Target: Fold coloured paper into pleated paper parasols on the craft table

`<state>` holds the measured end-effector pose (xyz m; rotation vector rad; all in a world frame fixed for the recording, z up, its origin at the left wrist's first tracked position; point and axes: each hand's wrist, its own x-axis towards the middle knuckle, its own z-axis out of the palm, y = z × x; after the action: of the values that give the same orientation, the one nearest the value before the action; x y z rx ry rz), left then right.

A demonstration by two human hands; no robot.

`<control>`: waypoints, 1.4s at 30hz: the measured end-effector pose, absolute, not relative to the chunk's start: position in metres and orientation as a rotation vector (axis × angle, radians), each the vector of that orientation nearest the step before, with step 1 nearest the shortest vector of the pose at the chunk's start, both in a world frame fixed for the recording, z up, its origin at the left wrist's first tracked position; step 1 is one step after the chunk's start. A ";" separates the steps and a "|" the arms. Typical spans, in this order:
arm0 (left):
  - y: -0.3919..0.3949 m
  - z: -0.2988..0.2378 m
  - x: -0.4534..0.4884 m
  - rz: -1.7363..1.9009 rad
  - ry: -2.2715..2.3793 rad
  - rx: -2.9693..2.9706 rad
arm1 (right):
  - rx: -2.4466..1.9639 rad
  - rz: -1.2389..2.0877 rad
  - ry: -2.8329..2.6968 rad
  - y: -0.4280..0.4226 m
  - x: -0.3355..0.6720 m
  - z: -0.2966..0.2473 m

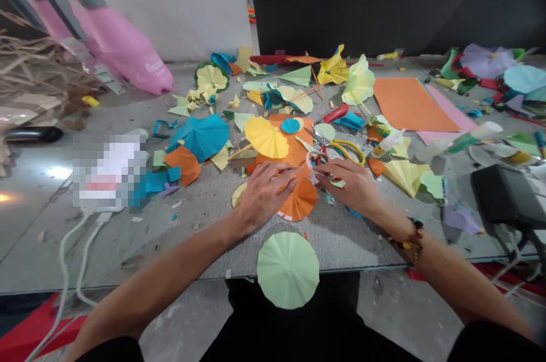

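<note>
An orange pleated paper disc (302, 201) lies near the front of the table, with a small white strip at its lower edge. My left hand (267, 191) rests on the disc's left and upper part, fingers stretched to the right. Beside the disc, my right hand (352, 184) pinches a small whitish ring that looks like a roll of tape (314, 161). Just beyond it lie scissors (347, 150) with yellow handles. A yellow paper umbrella (268, 138) on a stick is above my left hand. A pale green pleated disc (288, 270) sits at the table's front edge, by my lap.
At the left are a blue paper umbrella (200, 137), a blurred-out white device (111, 171) with cables and a pink spray bottle (123, 49). Orange sheets (413, 103), a glue bottle (388, 143) and a black adapter (507, 194) lie right. Paper scraps are scattered around.
</note>
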<state>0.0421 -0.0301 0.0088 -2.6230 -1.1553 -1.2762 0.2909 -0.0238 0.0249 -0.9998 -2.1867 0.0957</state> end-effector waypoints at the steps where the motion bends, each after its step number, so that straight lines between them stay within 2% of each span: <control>1: -0.031 0.010 0.043 -1.271 -1.141 -2.618 | -0.951 0.150 -2.190 -0.027 0.287 0.026; 11: -0.030 0.012 0.043 -1.334 -1.041 -2.655 | -0.842 0.132 -2.150 -0.036 0.273 0.027; 23: -0.035 0.014 0.044 -1.177 -0.863 -2.623 | -0.838 0.020 -2.248 -0.039 0.273 0.027; 32: -0.042 0.032 0.038 -1.028 -0.618 -2.472 | -0.761 0.224 -2.232 -0.045 0.274 0.036; 38: -0.037 0.032 0.031 -1.038 -0.493 -2.377 | -0.723 0.108 -2.224 -0.050 0.274 0.033; 42: -0.040 0.021 0.025 -1.073 -0.472 -2.453 | -0.902 -0.006 -1.986 -0.040 0.290 0.033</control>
<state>0.0250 -0.0396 0.0206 -2.4533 -0.4721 -1.0726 0.2899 -0.0395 0.0326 -0.9018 -1.9861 -0.0064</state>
